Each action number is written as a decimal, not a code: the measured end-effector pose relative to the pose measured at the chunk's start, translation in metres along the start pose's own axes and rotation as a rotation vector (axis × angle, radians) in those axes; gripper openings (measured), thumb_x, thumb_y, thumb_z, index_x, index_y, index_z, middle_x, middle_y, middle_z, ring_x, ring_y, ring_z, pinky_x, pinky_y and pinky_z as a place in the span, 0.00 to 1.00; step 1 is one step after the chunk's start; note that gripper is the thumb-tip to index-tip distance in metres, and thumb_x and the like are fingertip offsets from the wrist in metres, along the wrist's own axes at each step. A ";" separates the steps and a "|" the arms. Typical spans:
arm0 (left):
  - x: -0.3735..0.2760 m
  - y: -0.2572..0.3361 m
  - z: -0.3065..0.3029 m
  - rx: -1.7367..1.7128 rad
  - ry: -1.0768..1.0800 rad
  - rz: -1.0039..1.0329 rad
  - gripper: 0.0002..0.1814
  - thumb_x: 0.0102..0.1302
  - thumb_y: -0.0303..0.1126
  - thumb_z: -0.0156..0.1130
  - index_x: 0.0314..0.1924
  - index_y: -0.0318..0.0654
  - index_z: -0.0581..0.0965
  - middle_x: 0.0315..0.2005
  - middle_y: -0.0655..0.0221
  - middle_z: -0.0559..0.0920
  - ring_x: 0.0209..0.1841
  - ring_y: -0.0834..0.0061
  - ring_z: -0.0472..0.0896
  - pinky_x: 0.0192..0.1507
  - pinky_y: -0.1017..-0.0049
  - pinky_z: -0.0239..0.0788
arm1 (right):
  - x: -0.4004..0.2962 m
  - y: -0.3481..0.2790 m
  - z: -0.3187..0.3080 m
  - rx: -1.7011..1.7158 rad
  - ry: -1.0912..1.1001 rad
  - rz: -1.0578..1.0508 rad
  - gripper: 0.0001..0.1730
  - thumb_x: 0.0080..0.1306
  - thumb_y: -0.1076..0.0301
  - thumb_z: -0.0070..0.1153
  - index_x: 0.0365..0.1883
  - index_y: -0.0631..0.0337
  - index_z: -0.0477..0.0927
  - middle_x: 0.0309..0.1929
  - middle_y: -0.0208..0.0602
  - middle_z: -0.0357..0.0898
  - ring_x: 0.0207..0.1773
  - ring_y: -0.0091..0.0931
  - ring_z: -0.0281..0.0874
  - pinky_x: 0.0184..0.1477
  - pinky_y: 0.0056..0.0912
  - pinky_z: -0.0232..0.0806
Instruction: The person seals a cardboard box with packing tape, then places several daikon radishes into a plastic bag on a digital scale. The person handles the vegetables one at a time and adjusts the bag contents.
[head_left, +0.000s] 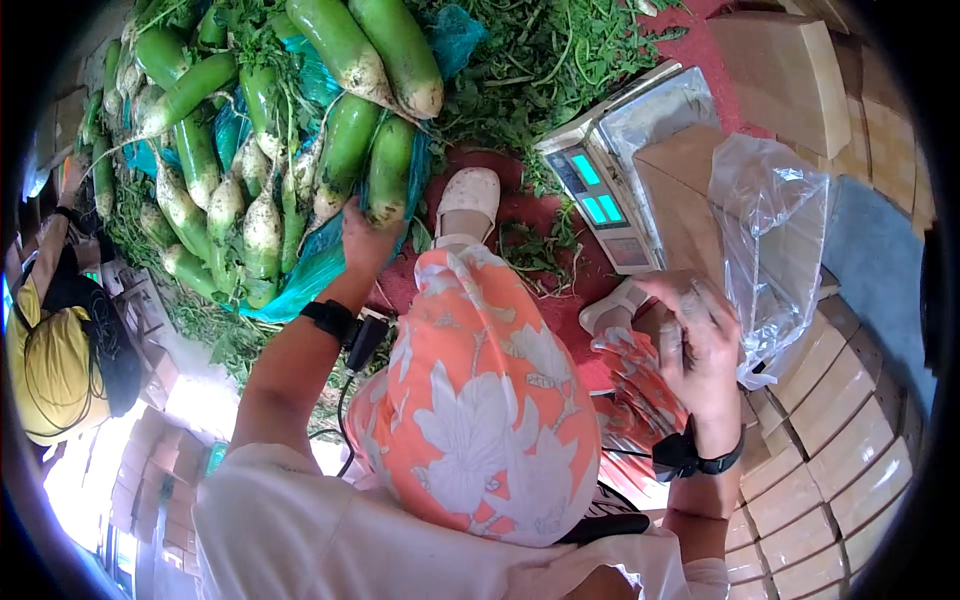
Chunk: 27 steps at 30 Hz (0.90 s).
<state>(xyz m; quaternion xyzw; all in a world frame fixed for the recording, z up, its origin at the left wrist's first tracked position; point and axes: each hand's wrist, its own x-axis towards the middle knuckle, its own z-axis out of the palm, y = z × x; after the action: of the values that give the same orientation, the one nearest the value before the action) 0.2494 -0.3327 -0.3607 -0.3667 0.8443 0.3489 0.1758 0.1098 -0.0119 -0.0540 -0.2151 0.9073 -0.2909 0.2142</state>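
My left hand (369, 238) grips the pale lower end of a green radish (393, 161) at the right edge of the heap. Its fingers are partly hidden by the radish. Beside that one lies another green radish (349, 146), and two large ones rest above them. My right hand (697, 330) is raised with bent, parted fingers and nothing visible in it. It is close to a clear plastic bag (772, 225) that lines a cardboard box (675, 169) on a digital scale (600, 202) with a lit display.
Blue-green plastic sheeting (319, 266) lies under the radishes. Cut leaves (517, 82) cover the red floor (551, 311) ahead. Cardboard boxes (817, 457) are stacked on the right, with another box (780, 75) at the upper right. Another person (60, 360) is at the far left.
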 end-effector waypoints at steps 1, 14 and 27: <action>0.002 0.004 0.006 0.024 -0.009 0.048 0.46 0.45 0.44 0.75 0.58 0.30 0.62 0.49 0.45 0.76 0.51 0.47 0.76 0.53 0.59 0.68 | 0.000 0.001 0.003 0.030 0.001 0.006 0.23 0.46 0.86 0.48 0.42 0.63 0.80 0.34 0.41 0.79 0.34 0.37 0.80 0.38 0.38 0.72; 0.013 0.023 -0.118 -0.524 -0.756 -0.232 0.29 0.62 0.30 0.64 0.62 0.31 0.67 0.49 0.65 0.79 0.49 0.75 0.78 0.52 0.73 0.70 | -0.008 0.032 0.022 0.151 -0.119 0.262 0.22 0.50 0.86 0.50 0.44 0.61 0.79 0.34 0.40 0.80 0.33 0.31 0.80 0.36 0.33 0.72; 0.055 0.170 -0.078 -0.523 -1.437 0.228 0.41 0.56 0.31 0.70 0.67 0.31 0.60 0.57 0.65 0.74 0.58 0.75 0.71 0.62 0.72 0.61 | 0.130 0.067 0.109 1.183 0.107 0.148 0.19 0.73 0.65 0.47 0.60 0.60 0.68 0.57 0.37 0.73 0.56 0.26 0.72 0.60 0.34 0.64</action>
<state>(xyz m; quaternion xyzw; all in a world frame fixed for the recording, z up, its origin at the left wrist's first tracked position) 0.0836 -0.3335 -0.2586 0.0093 0.4456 0.7054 0.5512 0.0417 -0.0765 -0.2103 0.0197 0.6133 -0.7416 0.2711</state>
